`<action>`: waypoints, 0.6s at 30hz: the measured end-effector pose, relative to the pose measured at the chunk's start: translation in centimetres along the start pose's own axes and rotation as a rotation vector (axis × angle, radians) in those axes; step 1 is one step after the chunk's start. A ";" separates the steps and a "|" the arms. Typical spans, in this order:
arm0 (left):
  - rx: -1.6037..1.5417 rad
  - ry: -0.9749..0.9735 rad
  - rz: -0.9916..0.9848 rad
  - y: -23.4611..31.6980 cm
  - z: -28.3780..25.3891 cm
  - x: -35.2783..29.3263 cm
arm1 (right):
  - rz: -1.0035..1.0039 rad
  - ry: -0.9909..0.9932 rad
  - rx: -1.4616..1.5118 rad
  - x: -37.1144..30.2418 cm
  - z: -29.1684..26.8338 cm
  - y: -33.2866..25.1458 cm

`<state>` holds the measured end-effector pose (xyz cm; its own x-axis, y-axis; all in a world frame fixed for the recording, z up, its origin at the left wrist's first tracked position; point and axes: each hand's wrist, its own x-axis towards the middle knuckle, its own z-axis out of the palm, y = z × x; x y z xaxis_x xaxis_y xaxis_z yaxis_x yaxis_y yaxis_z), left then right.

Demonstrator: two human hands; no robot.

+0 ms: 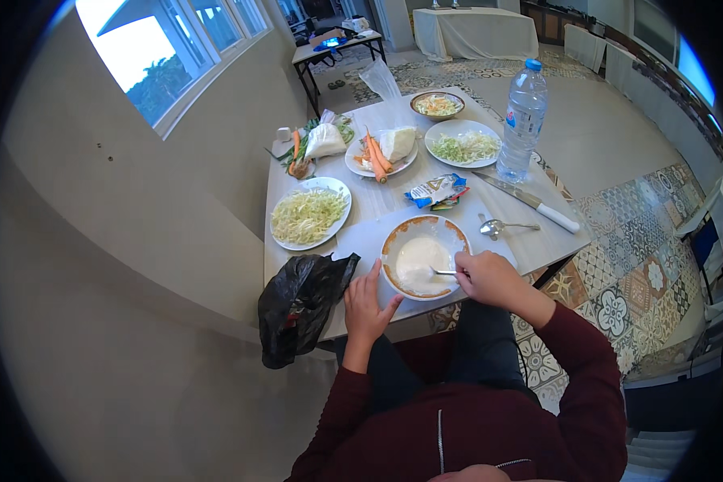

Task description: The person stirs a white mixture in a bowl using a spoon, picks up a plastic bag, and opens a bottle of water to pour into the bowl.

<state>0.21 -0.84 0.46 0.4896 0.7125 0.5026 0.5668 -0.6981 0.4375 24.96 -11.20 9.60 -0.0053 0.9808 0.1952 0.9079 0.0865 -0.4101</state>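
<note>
A white bowl with an orange-brown patterned rim (389,241) stands near the table's front edge. Pale, creamy batter (415,259) covers its bottom. My right hand (488,278) is closed round a slim metal utensil (444,272) that reaches into the batter; its head is too covered to tell spoon from fork. At the bowl's left side my left hand (366,307) lies with fingers apart, thumb close to the rim; whether it touches cannot be made out. To the right rests a metal spoon (506,228). Behind the bowl are blue and white sachets (437,191).
A large knife (530,201) and a tall water bottle (524,120) occupy the right side. Plates of shredded cabbage (309,213), carrots (377,157) and shredded vegetables (466,148) stand farther back, near a brown bowl (438,105). A black plastic bag (301,301) hangs over the front-left edge.
</note>
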 end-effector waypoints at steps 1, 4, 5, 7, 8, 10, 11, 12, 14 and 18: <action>0.000 0.000 0.003 0.0 0.1 0.0 | 0.001 0.003 0.000 0.5 0.5 0.3; -0.011 -0.012 -0.007 -0.1 0.2 0.0 | -0.041 0.130 -0.146 1.8 0.8 1.3; -0.011 -0.012 -0.009 -0.1 0.2 -0.1 | 0.027 0.116 -0.209 1.9 0.4 1.4; -0.009 -0.006 -0.019 -0.3 0.1 -0.1 | 0.095 0.077 -0.264 1.0 -1.1 0.6; -0.005 -0.004 -0.014 -0.3 0.1 -0.1 | 0.088 0.071 -0.264 0.3 -2.2 -0.6; -0.002 -0.005 -0.008 -0.2 0.0 -0.2 | 0.053 -0.137 -0.237 -0.4 -3.7 -3.0; -0.007 -0.012 -0.012 -0.2 0.0 -0.1 | 0.067 -0.153 -0.214 0.0 -2.9 -3.0; -0.011 -0.017 -0.016 0.0 0.0 0.0 | 0.076 -0.151 -0.216 0.6 -1.6 -2.4; -0.005 -0.017 -0.017 -0.2 0.1 -0.1 | 0.113 0.035 -0.207 2.3 0.4 -1.6; 0.000 -0.009 0.001 0.0 0.1 0.0 | 0.211 0.069 -0.250 2.2 -1.3 -1.2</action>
<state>0.27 -0.82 0.43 0.4960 0.7122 0.4968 0.5664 -0.6990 0.4366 24.39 -9.35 11.71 0.2144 0.9575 0.1930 0.9607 -0.1710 -0.2187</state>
